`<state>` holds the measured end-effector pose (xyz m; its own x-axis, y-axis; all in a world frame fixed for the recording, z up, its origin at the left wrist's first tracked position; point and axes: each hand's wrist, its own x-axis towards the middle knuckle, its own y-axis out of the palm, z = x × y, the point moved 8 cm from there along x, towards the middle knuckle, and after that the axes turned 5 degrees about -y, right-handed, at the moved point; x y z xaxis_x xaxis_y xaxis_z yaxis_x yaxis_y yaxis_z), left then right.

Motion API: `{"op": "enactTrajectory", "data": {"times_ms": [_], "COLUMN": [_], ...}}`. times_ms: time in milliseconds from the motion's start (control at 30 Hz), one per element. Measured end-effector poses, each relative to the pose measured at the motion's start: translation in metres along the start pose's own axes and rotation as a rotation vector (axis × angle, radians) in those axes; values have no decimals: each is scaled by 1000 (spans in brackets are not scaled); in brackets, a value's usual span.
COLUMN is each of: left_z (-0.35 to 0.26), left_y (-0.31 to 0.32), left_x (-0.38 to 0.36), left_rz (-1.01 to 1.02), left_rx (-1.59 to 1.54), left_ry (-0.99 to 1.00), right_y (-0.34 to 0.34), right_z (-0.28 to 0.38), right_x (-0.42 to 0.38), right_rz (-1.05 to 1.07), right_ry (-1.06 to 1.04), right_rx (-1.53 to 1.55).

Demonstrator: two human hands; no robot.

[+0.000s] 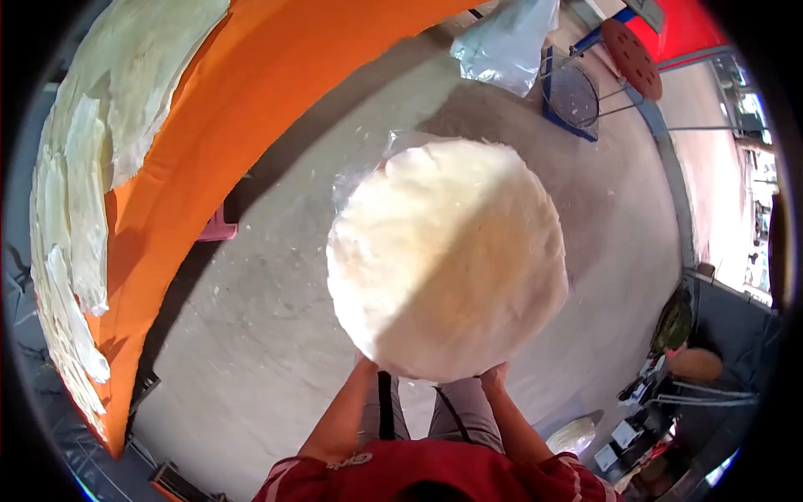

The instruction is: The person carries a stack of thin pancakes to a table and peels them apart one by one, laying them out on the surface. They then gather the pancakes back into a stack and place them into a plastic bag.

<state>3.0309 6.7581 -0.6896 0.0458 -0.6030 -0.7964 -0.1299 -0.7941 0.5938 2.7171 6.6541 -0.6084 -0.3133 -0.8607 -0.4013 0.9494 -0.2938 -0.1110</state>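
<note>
Both hands are mostly hidden behind the big round white sheet point(447, 259) in the middle of the frame. Only a bit of the left hand point(365, 363) and the right hand point(493, 376) peeks out at its bottom edge, so can't tell how the fingers sit, they just seem to prop it up from below. Left side has an orange cloth point(242, 109) with more pale sheets point(92, 184) lying on it. Further up top there's a plastic bag point(506, 42) and a red stool point(631, 46) on the concrete floor point(276, 318).
</note>
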Motion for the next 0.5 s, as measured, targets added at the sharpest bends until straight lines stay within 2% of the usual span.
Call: {"op": "enactTrajectory", "data": {"times_ms": [33,133,167,200,233,267,300,333,367,500], "left_z": [-1,-49,-51,-57,-75,-90,-116,-130,-147,-190], "left_y": [10,17,-20,-27,5,10,47,27,42,103], "left_x": [-1,-46,-36,-33,-36,-30,-27,-14,-4,24], "left_rz": [24,-581,-494,-405,-181,-199,-186,-132,-140,-177], "left_rx": [-80,1224,932,537,95,42,385,187,239,454], "left_ry": [9,172,336,257,282,211,313,274,273,238], "right_y": [-5,0,7,18,32,44,55,65,73,90], "right_z": [16,67,82,97,111,121,129,134,137,146], "right_x": [18,94,123,150,174,192,205,212,215,220], "right_rz": [-7,18,44,87,157,221,279,315,325,222], "right_ry": [26,91,115,149,207,264,318,351,367,352], "right_rx": [-35,-170,-210,-235,-247,-253,-256,-253,-249,-227]}}
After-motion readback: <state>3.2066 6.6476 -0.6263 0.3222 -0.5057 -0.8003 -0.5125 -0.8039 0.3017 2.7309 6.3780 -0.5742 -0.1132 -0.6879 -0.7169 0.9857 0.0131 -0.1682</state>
